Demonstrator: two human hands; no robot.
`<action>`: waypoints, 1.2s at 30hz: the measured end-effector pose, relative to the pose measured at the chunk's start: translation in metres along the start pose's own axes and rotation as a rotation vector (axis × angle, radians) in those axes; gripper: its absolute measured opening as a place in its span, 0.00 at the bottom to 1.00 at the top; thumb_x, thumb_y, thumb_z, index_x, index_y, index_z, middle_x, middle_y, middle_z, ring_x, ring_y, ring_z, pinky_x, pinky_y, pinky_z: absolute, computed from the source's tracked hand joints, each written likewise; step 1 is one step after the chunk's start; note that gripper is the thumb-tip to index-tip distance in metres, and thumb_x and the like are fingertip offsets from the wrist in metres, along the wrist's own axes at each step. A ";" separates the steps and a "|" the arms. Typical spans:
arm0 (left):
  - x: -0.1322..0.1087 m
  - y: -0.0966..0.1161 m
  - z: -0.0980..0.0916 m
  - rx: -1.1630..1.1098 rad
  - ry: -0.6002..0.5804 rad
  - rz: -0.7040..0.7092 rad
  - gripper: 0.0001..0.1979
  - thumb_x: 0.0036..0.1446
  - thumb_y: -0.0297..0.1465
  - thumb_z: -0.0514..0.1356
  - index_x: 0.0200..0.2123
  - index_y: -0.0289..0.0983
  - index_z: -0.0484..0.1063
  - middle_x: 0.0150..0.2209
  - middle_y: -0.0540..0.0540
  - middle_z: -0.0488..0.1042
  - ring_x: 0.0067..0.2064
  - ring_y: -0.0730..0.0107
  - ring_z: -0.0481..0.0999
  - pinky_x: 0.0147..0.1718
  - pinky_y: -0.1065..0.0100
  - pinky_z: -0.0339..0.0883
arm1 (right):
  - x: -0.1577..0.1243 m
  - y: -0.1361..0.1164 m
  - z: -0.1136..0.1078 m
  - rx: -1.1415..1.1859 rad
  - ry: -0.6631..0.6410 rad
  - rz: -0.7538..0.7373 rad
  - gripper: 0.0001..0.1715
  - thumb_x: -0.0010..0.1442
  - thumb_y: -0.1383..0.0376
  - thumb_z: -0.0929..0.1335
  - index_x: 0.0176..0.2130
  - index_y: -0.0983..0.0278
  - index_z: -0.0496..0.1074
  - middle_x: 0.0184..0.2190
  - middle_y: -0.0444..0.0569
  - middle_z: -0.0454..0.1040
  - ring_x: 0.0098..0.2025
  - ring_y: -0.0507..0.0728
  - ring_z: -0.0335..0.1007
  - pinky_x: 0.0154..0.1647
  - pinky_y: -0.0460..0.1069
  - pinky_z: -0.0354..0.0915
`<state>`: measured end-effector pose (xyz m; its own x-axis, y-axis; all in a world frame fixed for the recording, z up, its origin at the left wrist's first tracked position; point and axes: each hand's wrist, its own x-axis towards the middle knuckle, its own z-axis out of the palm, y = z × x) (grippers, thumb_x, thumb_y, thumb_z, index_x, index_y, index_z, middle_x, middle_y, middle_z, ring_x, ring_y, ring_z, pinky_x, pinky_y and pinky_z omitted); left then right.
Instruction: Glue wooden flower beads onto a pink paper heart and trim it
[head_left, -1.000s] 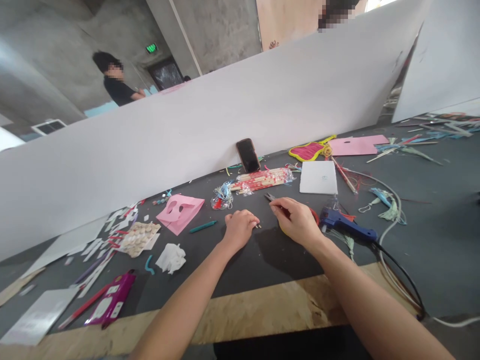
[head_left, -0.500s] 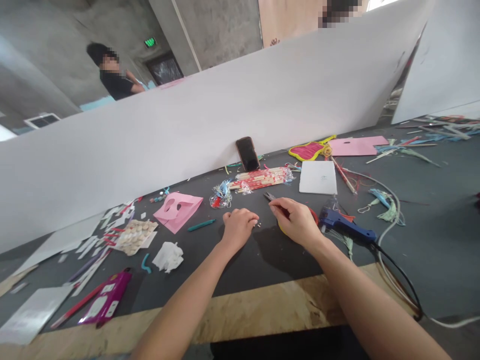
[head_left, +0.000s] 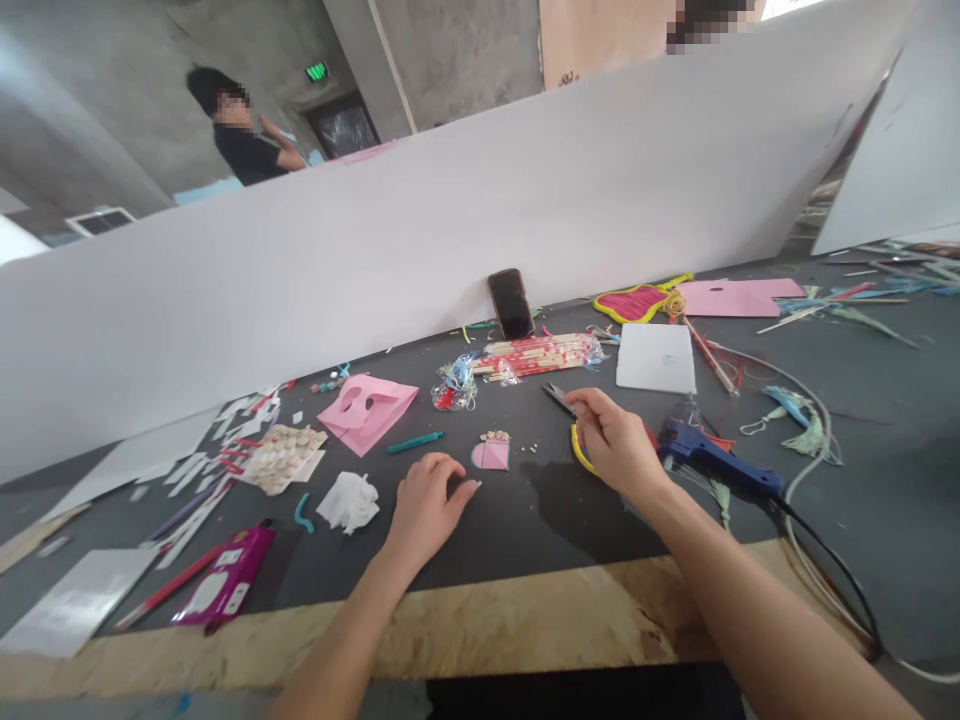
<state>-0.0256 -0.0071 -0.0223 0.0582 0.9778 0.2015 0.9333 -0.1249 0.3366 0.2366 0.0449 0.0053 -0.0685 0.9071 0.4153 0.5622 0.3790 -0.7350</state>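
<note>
My left hand (head_left: pixel 426 503) hovers low over the dark tabletop, its thumb apart from the loosely bent fingers and nothing seen between them. Just beyond it lies a small pink piece (head_left: pixel 492 456) with a pale-blue edge and a row of beige beads along its top. Several tiny pale beads (head_left: pixel 530 448) lie beside that piece. My right hand (head_left: pixel 616 440) is closed on scissors (head_left: pixel 557 396), whose metal tips point away to the upper left. A yellow handle loop shows beside the palm; the fingers hide much of the scissors.
A blue glue gun (head_left: pixel 720 460) with its cord lies right of my right hand. Behind are a phone (head_left: pixel 511 303), wrapped sticks (head_left: pixel 540 354) and a white board (head_left: pixel 656 358). Leftward are a teal pen (head_left: pixel 415 442), pink paper (head_left: pixel 367 412), tissue (head_left: pixel 349 502) and a purple packet (head_left: pixel 229 578).
My left hand has moved left and toward me, uncovering the small pink piece. My right hand stays by the scissors. The whole view has shifted slightly.
</note>
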 end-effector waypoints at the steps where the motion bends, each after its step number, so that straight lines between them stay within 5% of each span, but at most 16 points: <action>1: -0.005 0.000 0.001 0.019 -0.019 -0.001 0.06 0.57 0.35 0.58 0.34 0.39 0.71 0.43 0.42 0.71 0.47 0.55 0.71 0.45 0.55 0.64 | 0.000 0.000 0.002 0.015 0.000 -0.003 0.13 0.65 0.63 0.57 0.43 0.60 0.68 0.19 0.40 0.69 0.19 0.51 0.66 0.24 0.45 0.62; 5: -0.011 0.007 -0.002 -0.028 -0.054 0.036 0.07 0.59 0.29 0.55 0.29 0.39 0.71 0.45 0.44 0.71 0.48 0.57 0.70 0.48 0.54 0.63 | 0.001 0.000 0.008 0.058 0.028 -0.042 0.14 0.63 0.61 0.59 0.46 0.62 0.67 0.39 0.52 0.75 0.38 0.56 0.74 0.39 0.49 0.67; 8: 0.001 0.011 -0.005 -0.214 0.059 0.090 0.07 0.61 0.27 0.52 0.31 0.39 0.69 0.43 0.43 0.70 0.48 0.62 0.71 0.49 0.58 0.64 | 0.003 0.001 0.008 0.059 0.032 -0.061 0.15 0.62 0.57 0.62 0.43 0.61 0.70 0.45 0.54 0.74 0.49 0.61 0.69 0.50 0.55 0.63; 14: 0.023 0.014 0.012 -0.419 0.379 0.113 0.07 0.63 0.30 0.51 0.33 0.37 0.67 0.49 0.38 0.63 0.49 0.61 0.71 0.42 0.61 0.69 | 0.001 0.006 0.006 0.112 0.087 0.048 0.28 0.68 0.51 0.52 0.33 0.62 0.70 0.21 0.47 0.74 0.29 0.56 0.75 0.35 0.50 0.69; 17: 0.017 0.018 0.022 -0.409 0.410 0.202 0.06 0.63 0.28 0.51 0.34 0.38 0.66 0.45 0.39 0.65 0.54 0.58 0.68 0.44 0.60 0.68 | 0.004 0.009 0.005 0.134 0.175 0.080 0.29 0.68 0.50 0.49 0.40 0.63 0.67 0.18 0.43 0.70 0.24 0.54 0.73 0.33 0.50 0.71; 20: 0.009 0.019 0.023 -0.414 0.431 0.263 0.06 0.63 0.26 0.51 0.35 0.38 0.66 0.43 0.40 0.66 0.57 0.57 0.65 0.47 0.58 0.67 | 0.011 0.011 0.000 0.112 0.236 0.089 0.28 0.66 0.49 0.53 0.57 0.63 0.55 0.42 0.55 0.74 0.34 0.56 0.76 0.33 0.51 0.72; 22: 0.006 0.018 0.020 -0.432 0.475 0.257 0.06 0.63 0.26 0.51 0.35 0.38 0.66 0.44 0.39 0.65 0.56 0.57 0.65 0.46 0.59 0.68 | 0.016 0.011 -0.007 0.061 0.237 0.092 0.36 0.62 0.48 0.58 0.63 0.62 0.47 0.58 0.63 0.61 0.49 0.61 0.72 0.36 0.53 0.72; 23: 0.006 0.017 0.018 -0.445 0.494 0.249 0.05 0.63 0.26 0.51 0.35 0.38 0.66 0.44 0.39 0.65 0.56 0.57 0.65 0.45 0.59 0.68 | 0.018 0.009 -0.012 0.023 0.217 0.093 0.38 0.61 0.47 0.59 0.63 0.62 0.48 0.62 0.63 0.57 0.55 0.64 0.67 0.40 0.55 0.72; 25: 0.006 0.016 0.014 -0.478 0.514 0.230 0.05 0.63 0.27 0.51 0.35 0.37 0.66 0.43 0.39 0.65 0.56 0.56 0.64 0.43 0.60 0.69 | 0.019 0.003 -0.025 -0.067 0.128 0.097 0.32 0.62 0.47 0.58 0.57 0.64 0.63 0.59 0.60 0.63 0.59 0.65 0.62 0.48 0.58 0.68; 28: 0.006 0.015 0.011 -0.546 0.507 0.177 0.06 0.63 0.29 0.52 0.34 0.37 0.67 0.47 0.38 0.64 0.55 0.56 0.65 0.40 0.63 0.70 | 0.018 -0.009 -0.043 -0.211 -0.054 0.122 0.34 0.67 0.52 0.50 0.40 0.63 0.76 0.38 0.54 0.79 0.47 0.62 0.73 0.49 0.56 0.67; 30: 0.006 0.016 0.011 -0.594 0.483 0.145 0.07 0.63 0.30 0.51 0.35 0.37 0.67 0.50 0.37 0.62 0.54 0.57 0.67 0.38 0.64 0.70 | 0.015 -0.015 -0.049 -0.322 -0.134 0.139 0.32 0.68 0.56 0.49 0.44 0.63 0.74 0.30 0.50 0.80 0.39 0.59 0.76 0.43 0.54 0.69; 33: 0.006 0.017 0.012 -0.656 0.447 0.115 0.07 0.63 0.30 0.51 0.35 0.36 0.67 0.51 0.36 0.61 0.53 0.58 0.68 0.38 0.64 0.70 | 0.011 -0.017 -0.046 -0.519 -0.232 0.128 0.23 0.65 0.61 0.57 0.56 0.63 0.66 0.40 0.52 0.79 0.42 0.60 0.75 0.42 0.53 0.68; 36: 0.007 0.017 0.013 -0.745 0.409 0.081 0.07 0.62 0.30 0.51 0.33 0.37 0.66 0.49 0.37 0.63 0.51 0.58 0.68 0.41 0.61 0.68 | 0.008 -0.010 -0.033 -0.701 -0.378 0.114 0.19 0.59 0.64 0.66 0.50 0.65 0.70 0.46 0.58 0.75 0.45 0.65 0.73 0.45 0.56 0.66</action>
<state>-0.0050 -0.0001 -0.0269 -0.1518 0.8410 0.5193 0.4471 -0.4102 0.7949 0.2576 0.0422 0.0342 -0.1829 0.9815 0.0565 0.9605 0.1907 -0.2028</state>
